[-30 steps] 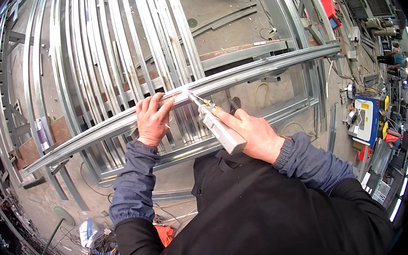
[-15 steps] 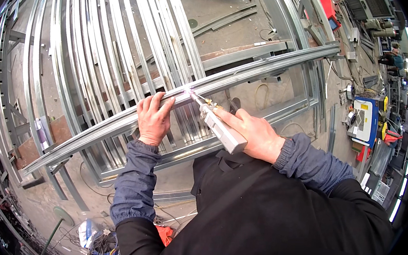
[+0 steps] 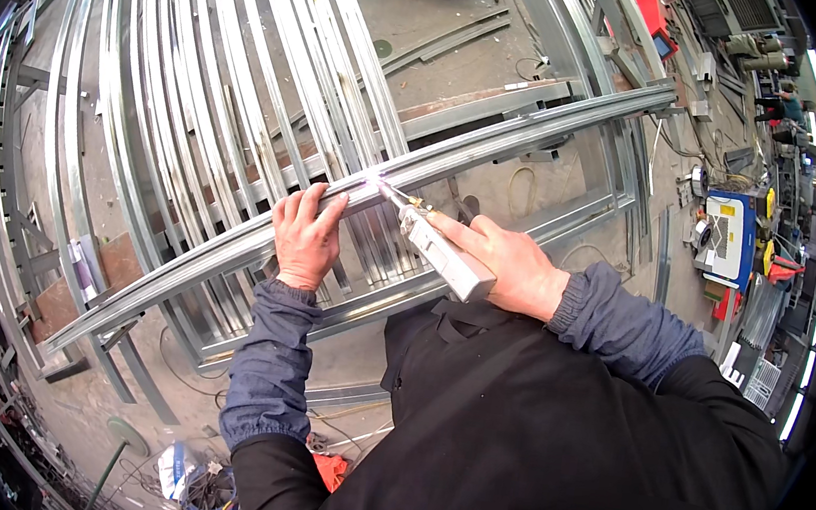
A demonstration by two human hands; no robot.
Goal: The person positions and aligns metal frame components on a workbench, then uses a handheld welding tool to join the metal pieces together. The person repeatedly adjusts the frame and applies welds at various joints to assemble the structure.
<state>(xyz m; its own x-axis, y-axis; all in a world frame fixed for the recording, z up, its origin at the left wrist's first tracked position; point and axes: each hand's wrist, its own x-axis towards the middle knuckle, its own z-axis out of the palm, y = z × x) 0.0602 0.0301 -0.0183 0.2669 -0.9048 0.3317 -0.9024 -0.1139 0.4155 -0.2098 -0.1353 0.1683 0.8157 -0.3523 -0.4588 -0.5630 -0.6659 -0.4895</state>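
Note:
A long galvanised steel profile [image 3: 195, 273] crosses the view on a slant, from lower left to upper right, over a metal frame. My left hand [image 3: 306, 246] grips its near side, fingers over the top edge and thumb apart. In my right hand [image 3: 515, 270] is a boxy grey-white welding gun [image 3: 446, 257] with a narrow nozzle pointing up and left. The nozzle tip meets the profile just right of my left fingers, where a small violet-white glow [image 3: 373, 182] shows. My right fingers are partly hidden behind the gun.
Many parallel steel profiles [image 3: 216, 82] lie beyond the slanting one. A blue-and-white machine [image 3: 729, 241] stands at the right, and a red box [image 3: 654, 21] farther off. Cables and a blue-white bag [image 3: 172, 468] lie on the floor at lower left.
The glow at the nozzle tip looks smaller and dimmer than before. Both hands and the welding gun have hardly moved against the profile.

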